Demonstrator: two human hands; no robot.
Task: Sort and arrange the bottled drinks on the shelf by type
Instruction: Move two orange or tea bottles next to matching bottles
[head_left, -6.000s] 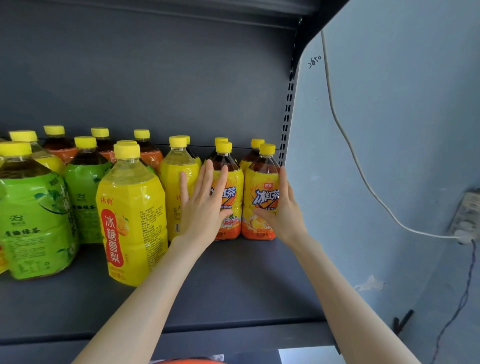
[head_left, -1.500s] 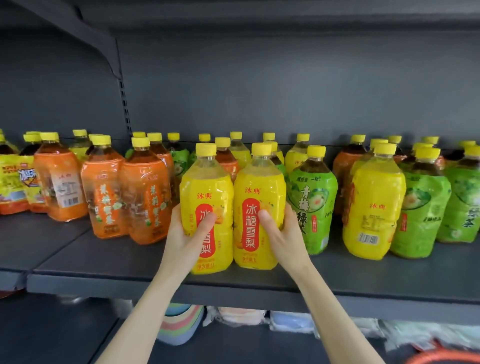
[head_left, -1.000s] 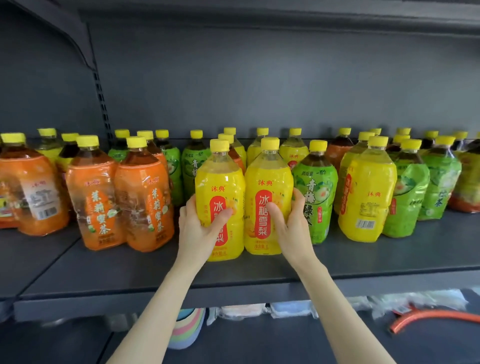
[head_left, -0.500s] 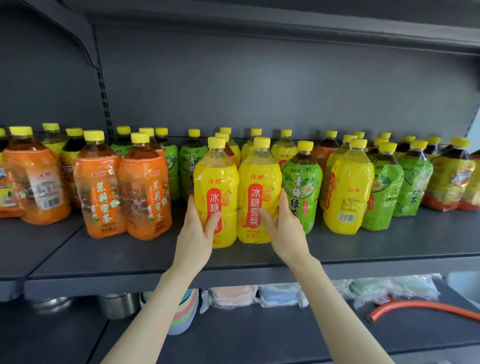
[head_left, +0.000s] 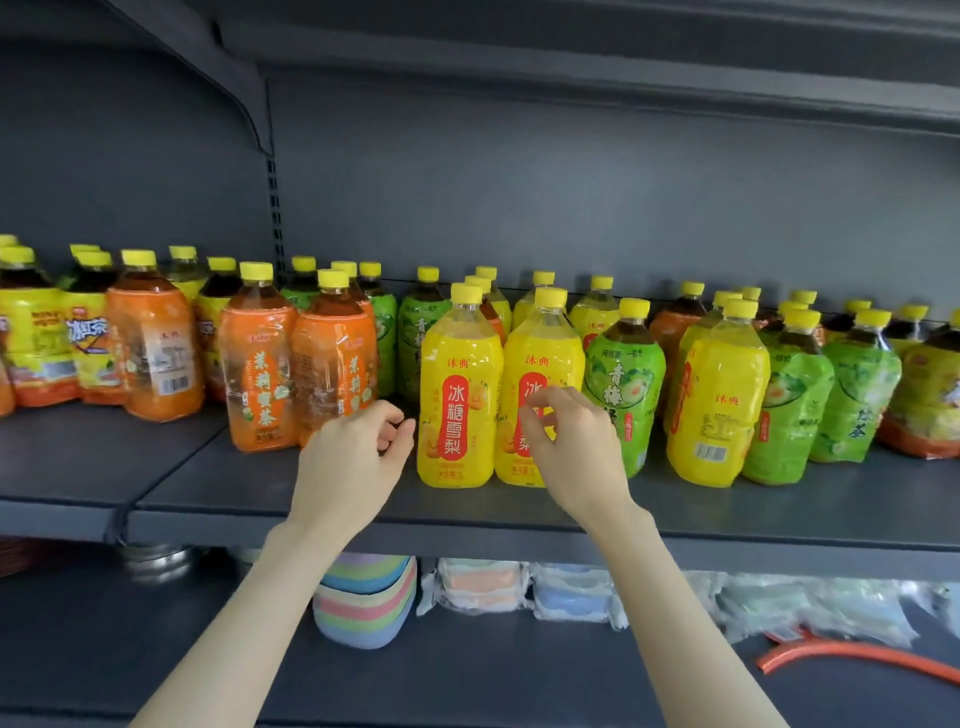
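Now that your left hand (head_left: 358, 457) and right hand (head_left: 571, 447) have let go of the two yellow bottles (head_left: 457, 389), fingers loosely curled and empty, bottles upright side by side near the shelf (head_left: 467, 514) front edge, bare gap to the orange bottles (head_left: 332, 374) at left, green bottle (head_left: 623, 384) just beside at right

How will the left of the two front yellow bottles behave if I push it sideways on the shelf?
The yellow bottle looks large and full, so probably heavy. It stands tall on a narrow base, so a push near its cap may tip it; low down it should slide on the shelf. Its glossy wrap may be slippery.
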